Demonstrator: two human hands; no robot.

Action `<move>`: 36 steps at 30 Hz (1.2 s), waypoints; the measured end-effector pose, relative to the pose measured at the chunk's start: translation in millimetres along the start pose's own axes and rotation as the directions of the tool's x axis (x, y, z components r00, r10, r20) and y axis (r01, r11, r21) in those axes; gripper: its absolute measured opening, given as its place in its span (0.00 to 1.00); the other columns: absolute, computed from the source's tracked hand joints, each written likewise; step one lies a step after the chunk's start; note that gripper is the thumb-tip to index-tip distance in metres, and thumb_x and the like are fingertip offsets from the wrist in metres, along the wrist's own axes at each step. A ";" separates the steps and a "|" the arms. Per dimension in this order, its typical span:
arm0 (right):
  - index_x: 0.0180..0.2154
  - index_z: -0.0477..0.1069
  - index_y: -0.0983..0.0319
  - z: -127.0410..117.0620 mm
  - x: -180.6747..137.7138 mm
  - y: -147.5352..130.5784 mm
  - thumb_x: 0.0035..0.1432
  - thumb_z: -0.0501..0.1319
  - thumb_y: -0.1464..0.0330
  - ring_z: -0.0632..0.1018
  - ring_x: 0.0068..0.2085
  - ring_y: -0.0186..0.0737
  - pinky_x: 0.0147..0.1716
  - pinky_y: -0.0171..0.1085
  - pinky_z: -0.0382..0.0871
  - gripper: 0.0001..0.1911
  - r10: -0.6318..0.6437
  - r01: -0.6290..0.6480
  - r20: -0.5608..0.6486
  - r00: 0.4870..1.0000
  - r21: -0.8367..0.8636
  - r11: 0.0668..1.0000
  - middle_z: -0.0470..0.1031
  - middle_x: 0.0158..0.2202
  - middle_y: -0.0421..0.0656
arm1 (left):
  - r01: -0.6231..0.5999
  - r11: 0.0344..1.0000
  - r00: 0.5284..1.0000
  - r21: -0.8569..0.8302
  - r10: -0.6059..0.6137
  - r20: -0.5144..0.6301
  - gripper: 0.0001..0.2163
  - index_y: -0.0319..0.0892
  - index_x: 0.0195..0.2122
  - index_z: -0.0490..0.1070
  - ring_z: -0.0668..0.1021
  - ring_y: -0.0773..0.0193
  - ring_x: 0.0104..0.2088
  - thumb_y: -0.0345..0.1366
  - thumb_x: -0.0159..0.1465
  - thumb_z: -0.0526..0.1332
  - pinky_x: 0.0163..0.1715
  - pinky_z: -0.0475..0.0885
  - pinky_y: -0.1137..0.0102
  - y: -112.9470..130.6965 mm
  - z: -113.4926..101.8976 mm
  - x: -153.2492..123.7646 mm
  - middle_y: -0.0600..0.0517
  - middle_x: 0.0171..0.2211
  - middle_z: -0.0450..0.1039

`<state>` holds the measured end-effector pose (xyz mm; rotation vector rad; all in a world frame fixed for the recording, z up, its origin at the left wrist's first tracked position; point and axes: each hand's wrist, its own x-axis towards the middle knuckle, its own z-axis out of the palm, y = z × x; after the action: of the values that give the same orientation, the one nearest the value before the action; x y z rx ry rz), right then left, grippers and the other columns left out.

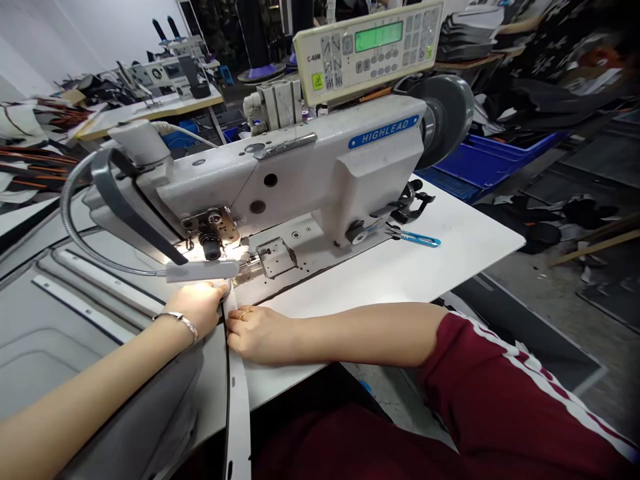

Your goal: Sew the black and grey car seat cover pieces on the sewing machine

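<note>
A sewing machine [295,167] stands in front of me, its lamp lighting the needle area. My left hand [197,310], with a bracelet at the wrist, has its fingers bent together at the edge of a large grey panel [45,360], close to the presser foot. Just right of it, my right hand [263,333], wearing a ring, grips the side of a long white strip [240,407] with slots along it. This strip runs from the needle area down past the table's front edge. Most fingertips of both hands are hidden.
Blue thread snips [415,238] lie on the white table [465,233], right of the machine. A control panel [370,53] with a green display sits on top. Behind are a blue crate [495,160], stacked pieces [470,33] and another sewing machine [165,73].
</note>
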<state>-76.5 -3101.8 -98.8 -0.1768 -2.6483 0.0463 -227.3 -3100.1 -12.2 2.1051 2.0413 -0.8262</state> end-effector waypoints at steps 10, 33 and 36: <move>0.33 0.76 0.69 -1.7 2.5 2.9 0.60 0.54 0.75 0.75 0.40 0.48 0.43 0.44 0.68 0.11 0.022 -0.023 0.074 0.997 0.012 1.000 0.76 0.37 0.52 | 0.034 0.999 0.988 0.015 -0.032 -0.151 0.14 0.36 0.37 0.72 0.79 0.53 0.34 0.22 0.60 0.48 0.32 0.69 0.65 26.7 -7.2 -0.3 0.44 0.33 0.75; 0.46 0.75 0.63 -18.8 -7.2 -24.0 0.49 0.65 0.46 0.63 0.62 0.64 0.63 0.66 0.52 0.31 0.056 -0.162 0.285 0.957 0.364 0.917 0.67 0.58 0.59 | -0.187 0.969 0.954 -0.164 0.139 -0.264 0.47 0.42 0.67 0.45 0.55 0.43 0.66 0.41 0.51 0.71 0.59 0.61 0.47 -22.0 26.6 -184.0 0.40 0.66 0.53; 0.43 0.76 0.62 -11.1 8.0 -29.0 0.46 0.67 0.47 0.67 0.59 0.64 0.60 0.64 0.59 0.30 0.048 -0.153 0.285 0.957 0.357 0.922 0.69 0.55 0.59 | -0.057 0.991 0.976 -0.124 0.029 -0.216 0.30 0.42 0.63 0.56 0.68 0.55 0.59 0.28 0.59 0.61 0.52 0.69 0.62 -44.6 48.0 -192.5 0.43 0.62 0.62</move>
<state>-81.7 -3129.5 -83.5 -0.1894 -2.8342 0.6538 -276.3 -3289.2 44.5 2.2412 2.0758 -0.4645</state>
